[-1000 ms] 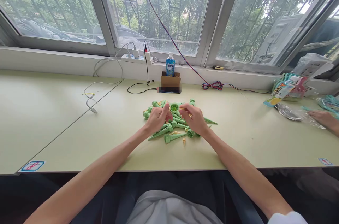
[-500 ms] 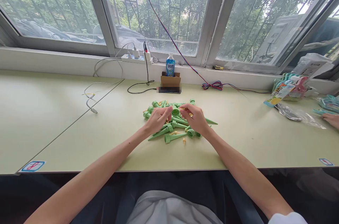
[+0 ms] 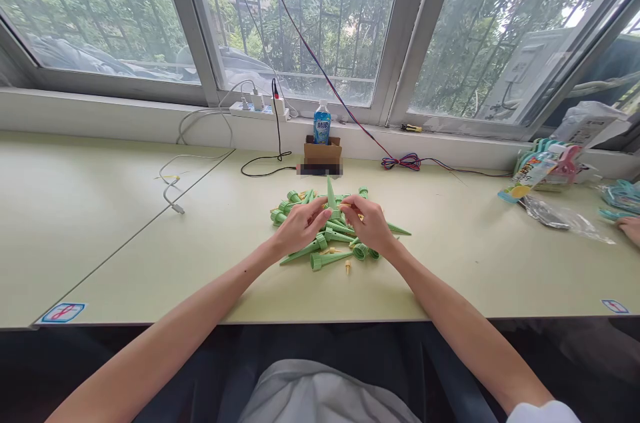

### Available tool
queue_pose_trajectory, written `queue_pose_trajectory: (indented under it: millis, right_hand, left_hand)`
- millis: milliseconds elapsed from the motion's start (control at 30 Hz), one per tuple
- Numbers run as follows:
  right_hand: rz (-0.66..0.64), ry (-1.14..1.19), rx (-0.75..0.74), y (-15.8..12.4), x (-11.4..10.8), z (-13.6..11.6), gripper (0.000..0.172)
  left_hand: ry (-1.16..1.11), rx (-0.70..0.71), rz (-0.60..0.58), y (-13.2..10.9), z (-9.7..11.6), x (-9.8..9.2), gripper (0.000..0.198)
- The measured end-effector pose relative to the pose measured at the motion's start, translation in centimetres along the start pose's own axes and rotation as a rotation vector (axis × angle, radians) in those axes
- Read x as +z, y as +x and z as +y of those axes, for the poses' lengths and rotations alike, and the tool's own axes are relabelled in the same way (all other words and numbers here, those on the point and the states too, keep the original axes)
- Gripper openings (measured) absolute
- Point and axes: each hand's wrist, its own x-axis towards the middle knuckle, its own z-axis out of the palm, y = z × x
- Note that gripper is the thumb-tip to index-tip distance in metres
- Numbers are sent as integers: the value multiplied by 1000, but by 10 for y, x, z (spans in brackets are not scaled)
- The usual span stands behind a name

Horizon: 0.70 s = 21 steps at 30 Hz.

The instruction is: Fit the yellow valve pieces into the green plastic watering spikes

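My left hand (image 3: 299,226) is closed on a green plastic watering spike (image 3: 331,195), gripping it near its wide collar. The spike's tip points up and away from me. At the collar's right side, my right hand (image 3: 369,219) pinches a small yellowish piece (image 3: 344,207), mostly covered by the fingers. Whether that piece touches the spike, I cannot tell. Beneath both hands lies a pile of similar green spikes (image 3: 313,246), with small yellow nozzle-like pieces scattered among them. One loose yellow piece (image 3: 348,265) lies nearest me, below the pile.
Behind the pile, a blue bottle (image 3: 322,124) stands at a small cardboard box (image 3: 323,151). A white cable (image 3: 173,199) lies on the left and a bundled red-blue cable (image 3: 401,161) at the back. Packaging (image 3: 530,176) and another person's hand (image 3: 629,229) are at right.
The spike in my left hand has tilted from its open end facing me to its tip pointing up. My right hand has barely moved. The other person's hand shifted slightly right.
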Motion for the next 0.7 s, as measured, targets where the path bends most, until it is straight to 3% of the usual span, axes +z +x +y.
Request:
queue_pose_trajectory:
  millis: [233,433,700]
  right_hand:
    - [-19,-29,0,0,-1,1,26]
    - [-29,-57,1,0,-1,2,26]
    - [-34,-77,-21,1,0,3,26]
  left_hand:
    - [-12,6,-33,-1,-4,2,29]
    - [-14,57,-25,0,-3,2,38]
    - [62,81,30,0,-5,2,33]
